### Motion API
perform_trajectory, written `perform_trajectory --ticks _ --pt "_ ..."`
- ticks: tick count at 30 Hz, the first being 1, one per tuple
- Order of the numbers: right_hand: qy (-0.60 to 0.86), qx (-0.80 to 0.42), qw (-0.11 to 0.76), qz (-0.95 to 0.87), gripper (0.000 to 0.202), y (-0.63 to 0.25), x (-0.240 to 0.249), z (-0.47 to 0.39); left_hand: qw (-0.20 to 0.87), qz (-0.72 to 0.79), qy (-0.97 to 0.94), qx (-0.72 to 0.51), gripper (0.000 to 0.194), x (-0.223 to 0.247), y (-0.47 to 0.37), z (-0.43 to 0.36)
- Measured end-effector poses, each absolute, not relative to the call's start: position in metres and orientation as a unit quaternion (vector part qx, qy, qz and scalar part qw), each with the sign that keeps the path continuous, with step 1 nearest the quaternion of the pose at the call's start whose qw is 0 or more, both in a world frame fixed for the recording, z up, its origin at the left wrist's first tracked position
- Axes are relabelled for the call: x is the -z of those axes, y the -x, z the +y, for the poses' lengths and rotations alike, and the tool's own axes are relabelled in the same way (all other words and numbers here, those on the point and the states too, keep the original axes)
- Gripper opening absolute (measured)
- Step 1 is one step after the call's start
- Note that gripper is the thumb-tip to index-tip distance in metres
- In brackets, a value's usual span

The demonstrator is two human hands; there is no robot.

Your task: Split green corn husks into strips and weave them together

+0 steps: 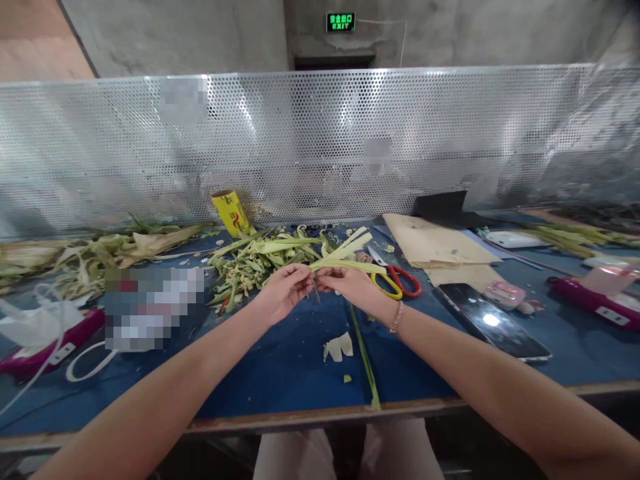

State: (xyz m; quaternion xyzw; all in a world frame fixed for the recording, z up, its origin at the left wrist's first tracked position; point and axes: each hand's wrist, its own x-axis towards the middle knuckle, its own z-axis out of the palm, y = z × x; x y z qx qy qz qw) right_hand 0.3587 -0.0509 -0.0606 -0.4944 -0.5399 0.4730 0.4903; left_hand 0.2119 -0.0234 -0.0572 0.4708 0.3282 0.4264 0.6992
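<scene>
Over the middle of the blue table, my left hand point(286, 291) and my right hand point(349, 285) meet fingertip to fingertip. Both pinch the end of a pale green leaf strip point(345, 257), which fans out to the upper right. A thin dark piece hangs between the fingers, too small to make out. Behind my left hand lies a heap of cut and twisted green leaves point(245, 267). Scissors with a red and a yellow handle point(411, 283) lie just beyond my right wrist.
A phone point(493, 321) and brown paper point(435, 241) lie right. A yellow tube point(231, 213) stands behind the heap. A long green strip point(367, 360) and pale scraps point(339, 347) lie near the front edge. A perforated metal screen point(280, 147) closes the back.
</scene>
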Motion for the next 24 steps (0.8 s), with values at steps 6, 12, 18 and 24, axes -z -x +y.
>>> perform_trajectory --ticks 6,12,18,24 --pt "0.444 -0.477 0.513 -0.558 0.010 -0.3551 0.0639 -0.0499 0.550 0.365 -0.596 -0.458 0.017 0.0676 -0.2129 -0.0212" --pt "0.427 -0.448 0.539 -0.571 0.007 -0.3538 0.0679 -0.0498 0.420 0.381 -0.709 -0.419 0.018 0.0640 -0.2122 -0.0238" --pt "0.449 -0.331 0.506 -0.657 0.007 -0.3554 0.0664 -0.0529 0.407 0.395 -0.730 -0.382 0.020 0.0604 -0.2119 -0.0276" --pt "0.443 -0.390 0.512 -0.625 0.013 -0.3563 0.0695 -0.0515 0.385 0.395 -0.741 -0.382 0.018 0.0612 -0.2123 -0.0277"
